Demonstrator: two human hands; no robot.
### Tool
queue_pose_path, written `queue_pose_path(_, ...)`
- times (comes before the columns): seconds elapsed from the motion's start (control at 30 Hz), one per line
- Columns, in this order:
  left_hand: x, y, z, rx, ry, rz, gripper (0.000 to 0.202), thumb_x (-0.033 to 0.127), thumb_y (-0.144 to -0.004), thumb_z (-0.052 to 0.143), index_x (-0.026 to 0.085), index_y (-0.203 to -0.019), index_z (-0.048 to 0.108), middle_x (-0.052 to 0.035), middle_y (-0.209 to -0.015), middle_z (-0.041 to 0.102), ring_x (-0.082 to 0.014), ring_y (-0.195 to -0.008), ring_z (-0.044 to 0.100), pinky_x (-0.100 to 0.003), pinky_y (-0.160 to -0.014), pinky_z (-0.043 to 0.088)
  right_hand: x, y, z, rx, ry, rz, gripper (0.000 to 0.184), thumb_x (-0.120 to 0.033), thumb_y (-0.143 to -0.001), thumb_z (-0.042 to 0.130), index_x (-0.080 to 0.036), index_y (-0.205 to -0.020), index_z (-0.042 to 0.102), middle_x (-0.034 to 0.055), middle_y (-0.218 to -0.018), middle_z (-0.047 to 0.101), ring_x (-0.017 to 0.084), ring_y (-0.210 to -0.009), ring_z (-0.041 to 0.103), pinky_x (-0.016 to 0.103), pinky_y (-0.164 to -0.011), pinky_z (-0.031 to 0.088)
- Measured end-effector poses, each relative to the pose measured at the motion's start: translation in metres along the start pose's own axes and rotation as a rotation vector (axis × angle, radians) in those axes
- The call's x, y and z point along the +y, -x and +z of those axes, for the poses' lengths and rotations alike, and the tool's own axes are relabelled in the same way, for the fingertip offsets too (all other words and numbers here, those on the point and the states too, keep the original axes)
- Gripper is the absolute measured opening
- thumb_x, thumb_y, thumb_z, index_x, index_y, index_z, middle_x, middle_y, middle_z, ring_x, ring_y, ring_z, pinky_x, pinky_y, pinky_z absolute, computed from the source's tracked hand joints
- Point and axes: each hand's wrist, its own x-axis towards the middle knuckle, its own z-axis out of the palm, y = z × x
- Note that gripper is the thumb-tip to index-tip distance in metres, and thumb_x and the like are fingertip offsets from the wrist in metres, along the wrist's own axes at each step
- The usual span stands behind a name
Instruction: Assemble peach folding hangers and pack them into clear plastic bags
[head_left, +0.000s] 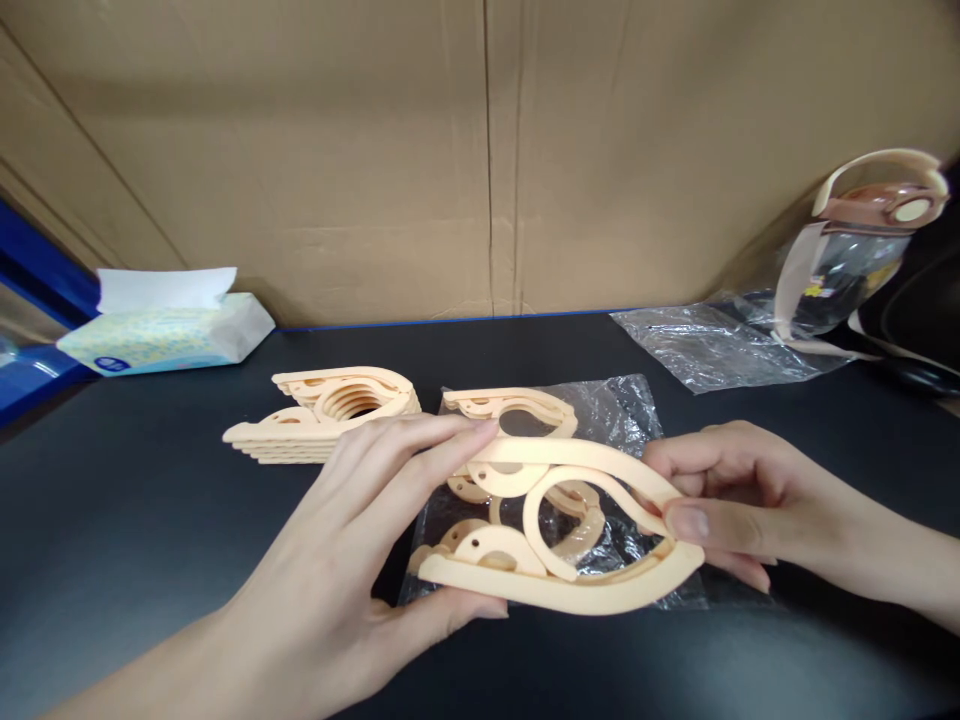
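A cream plastic folding hanger [592, 597], its two arms folded together around a round hook, is held up between both hands. My left hand [352, 540] spans its left end, with the thumb at the lower arm and the fingers along the upper arm. My right hand [757, 500] pinches the pointed right end between thumb and fingers. Behind and below it, more folded hangers [559, 410] lie on a clear plastic bag [622, 405], partly hidden by the held one. Left of them stands a neat stack of the same folded hangers [292, 440], partly behind my left hand.
A tissue pack [165, 330] sits at the back left of the black table [150, 520]. Another clear plastic bag [690, 345] lies at the back right, beside a strapped drinking bottle [851, 270]. A cardboard wall [375, 170] closes off the back.
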Motion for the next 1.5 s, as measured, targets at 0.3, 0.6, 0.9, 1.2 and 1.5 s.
queue_pose_path(0.3,0.001,-0.001,-0.006,0.019,-0.015,0.038,0.056,0.049,-0.103,0.061,0.026,-0.150,0.041,-0.0028,-0.135,0.057,-0.0198,-0.124,0.054,-0.026,-0.115,0.036,-0.002,0.002,-0.001,0.027,0.074,-0.034,0.038,-0.051,-0.097,0.069,-0.018,-0.079,0.067,-0.0059,-0.056,0.050,0.004,-0.045,0.038,0.020,-0.041,0.023)
queue_pose_path(0.6,0.004,0.001,-0.005,0.052,-0.044,0.007,0.057,0.047,-0.101,0.065,0.026,-0.150,0.043,-0.0061,-0.133,0.059,-0.0253,-0.121,0.058,-0.035,-0.112,0.043,-0.008,0.005,0.009,0.509,0.840,-0.522,0.037,-0.048,-0.093,0.074,-0.030,-0.124,0.065,0.0037,-0.092,0.071,0.019,-0.075,0.067,0.030,-0.064,0.055)
queue_pose_path(0.9,0.015,0.002,0.006,0.034,0.055,0.020,0.056,0.042,-0.102,0.065,0.025,-0.151,0.043,-0.0037,-0.135,0.060,-0.0217,-0.124,0.055,-0.030,-0.112,0.037,-0.001,0.000,0.022,0.293,1.340,-0.732,0.058,-0.054,-0.098,0.064,-0.018,-0.139,0.045,0.0200,-0.127,0.071,0.031,-0.114,0.069,0.043,-0.094,0.056)
queue_pose_path(1.2,0.014,0.005,0.014,-0.002,0.048,-0.030,0.066,0.058,-0.102,0.058,0.027,-0.156,0.036,-0.0071,-0.144,0.059,-0.0251,-0.134,0.055,-0.036,-0.117,0.040,-0.001,-0.003,0.023,0.284,1.258,-0.657,0.063,-0.038,-0.088,0.072,-0.021,-0.142,0.043,0.0165,-0.130,0.069,0.032,-0.116,0.069,0.044,-0.095,0.058)
queue_pose_path(1.5,-0.001,0.003,0.008,0.007,0.093,-0.122,0.052,0.039,-0.108,0.051,0.029,-0.156,0.035,-0.0073,-0.154,0.054,-0.0255,-0.141,0.054,-0.037,-0.115,0.048,-0.021,0.027,-0.065,0.572,1.174,-0.326,0.070,-0.052,-0.093,0.068,-0.034,-0.154,0.038,0.0102,-0.149,0.055,0.032,-0.130,0.061,0.039,-0.103,0.053)
